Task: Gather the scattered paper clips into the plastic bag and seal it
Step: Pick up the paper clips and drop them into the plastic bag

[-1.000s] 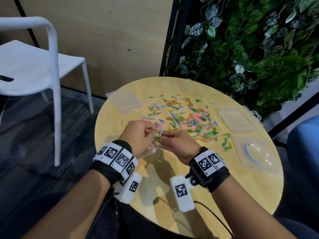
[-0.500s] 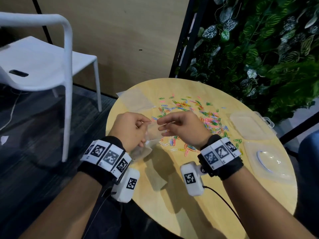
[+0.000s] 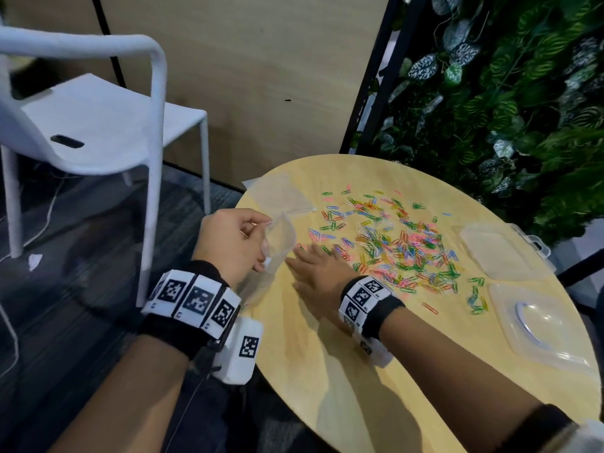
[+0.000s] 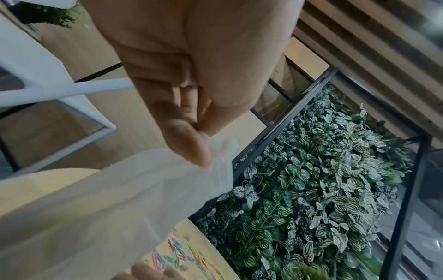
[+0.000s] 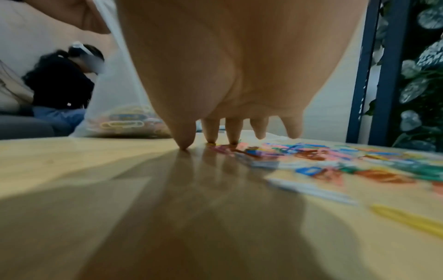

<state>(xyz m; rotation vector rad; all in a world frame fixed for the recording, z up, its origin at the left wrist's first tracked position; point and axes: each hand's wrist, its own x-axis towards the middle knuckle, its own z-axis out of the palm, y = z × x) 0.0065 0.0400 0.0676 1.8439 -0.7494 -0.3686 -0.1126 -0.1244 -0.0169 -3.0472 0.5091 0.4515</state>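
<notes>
Many coloured paper clips (image 3: 392, 243) lie scattered over the round wooden table (image 3: 359, 371). My left hand (image 3: 235, 243) pinches the rim of a clear plastic bag (image 3: 277, 243) at the table's left edge; thumb and fingers (image 4: 189, 149) squeeze the bag (image 4: 107, 199). The right wrist view shows several clips in the bag's bottom (image 5: 124, 121). My right hand (image 3: 313, 263) lies flat with straight fingers (image 5: 210, 130) touching the near edge of the clip pile (image 5: 311, 155), just right of the bag.
Another clear bag (image 3: 281, 197) lies flat at the table's far left. A clear plastic box (image 3: 500, 250) and its lid (image 3: 539, 325) sit at the right edge. A white chair (image 3: 98, 125) stands left of the table; a plant wall (image 3: 506, 109) rises behind.
My right hand left the bag's mouth and dropped to the table, flat at the clip pile. My left hand still holds the bag. The head view shifted left.
</notes>
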